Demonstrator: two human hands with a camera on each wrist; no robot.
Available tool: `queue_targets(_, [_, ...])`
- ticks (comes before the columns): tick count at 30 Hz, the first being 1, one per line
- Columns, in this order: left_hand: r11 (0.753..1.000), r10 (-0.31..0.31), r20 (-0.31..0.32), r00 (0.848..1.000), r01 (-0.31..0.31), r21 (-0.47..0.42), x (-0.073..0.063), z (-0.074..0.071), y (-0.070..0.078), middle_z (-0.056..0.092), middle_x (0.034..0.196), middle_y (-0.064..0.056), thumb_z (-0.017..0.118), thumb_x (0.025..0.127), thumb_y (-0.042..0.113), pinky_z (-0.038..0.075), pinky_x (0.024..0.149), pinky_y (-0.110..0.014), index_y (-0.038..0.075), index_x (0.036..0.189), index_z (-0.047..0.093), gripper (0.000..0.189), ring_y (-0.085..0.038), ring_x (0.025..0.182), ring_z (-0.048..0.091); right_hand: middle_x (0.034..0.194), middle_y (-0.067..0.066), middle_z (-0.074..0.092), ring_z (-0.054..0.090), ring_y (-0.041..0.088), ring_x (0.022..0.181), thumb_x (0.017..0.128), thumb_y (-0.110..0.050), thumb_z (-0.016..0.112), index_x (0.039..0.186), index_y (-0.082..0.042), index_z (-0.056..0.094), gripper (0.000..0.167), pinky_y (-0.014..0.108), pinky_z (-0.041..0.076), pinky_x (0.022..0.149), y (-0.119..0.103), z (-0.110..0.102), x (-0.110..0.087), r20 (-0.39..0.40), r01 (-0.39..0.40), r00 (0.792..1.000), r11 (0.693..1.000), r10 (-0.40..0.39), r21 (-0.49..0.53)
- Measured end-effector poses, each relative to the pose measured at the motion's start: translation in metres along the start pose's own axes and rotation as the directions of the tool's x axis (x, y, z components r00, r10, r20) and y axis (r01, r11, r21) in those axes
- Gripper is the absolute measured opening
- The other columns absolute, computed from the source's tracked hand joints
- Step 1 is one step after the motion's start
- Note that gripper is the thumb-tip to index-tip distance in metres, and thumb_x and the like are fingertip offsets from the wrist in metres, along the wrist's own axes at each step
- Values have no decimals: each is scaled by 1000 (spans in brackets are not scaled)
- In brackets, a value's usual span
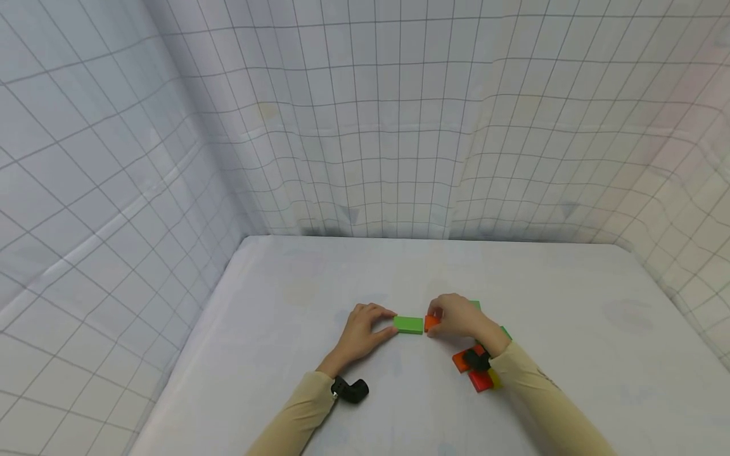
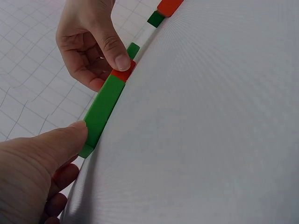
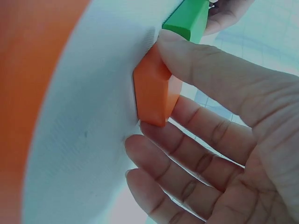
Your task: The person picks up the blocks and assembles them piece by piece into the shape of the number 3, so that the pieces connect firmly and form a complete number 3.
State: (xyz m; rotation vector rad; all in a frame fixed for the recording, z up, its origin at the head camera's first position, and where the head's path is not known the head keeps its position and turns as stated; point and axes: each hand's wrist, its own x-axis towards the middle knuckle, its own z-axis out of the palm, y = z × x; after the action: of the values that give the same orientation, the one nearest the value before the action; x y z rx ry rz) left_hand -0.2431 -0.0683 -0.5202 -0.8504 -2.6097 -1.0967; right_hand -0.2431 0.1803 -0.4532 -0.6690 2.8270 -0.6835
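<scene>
A flat green block (image 1: 408, 325) lies lengthwise on the white table. My left hand (image 1: 359, 332) pinches its left end between thumb and forefinger; the thumb lies against the green block (image 2: 103, 109) in the left wrist view. Just right of it is a smaller orange block (image 1: 431, 323). My right hand (image 1: 459, 316) holds that orange block (image 3: 153, 88) between thumb and fingers, the thumb on its upper end in the right wrist view. Only a narrow gap, if any, parts the two blocks. The right hand partly covers the orange block in the head view.
Near the right wrist lie more blocks: an orange one (image 1: 461, 361), a red one (image 1: 481, 380) and a yellow one (image 1: 495, 379), partly hidden by the wrist camera. A green block (image 1: 476, 304) shows behind the right hand. Gridded white curtains (image 1: 399, 126) surround the table (image 1: 319, 278).
</scene>
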Motion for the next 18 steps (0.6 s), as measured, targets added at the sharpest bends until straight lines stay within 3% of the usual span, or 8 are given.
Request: queue_targets(18, [1000,-1,7,1000,1,6,1,0,1,64,105,3,73,84,29,37,86,-39,16,110,70,29,-18,98,49,80,-4,57,50,15,74,72,-16,84,91,-10,69,25,32,45,66,0,4,3,0,-16,1000,999,16,48])
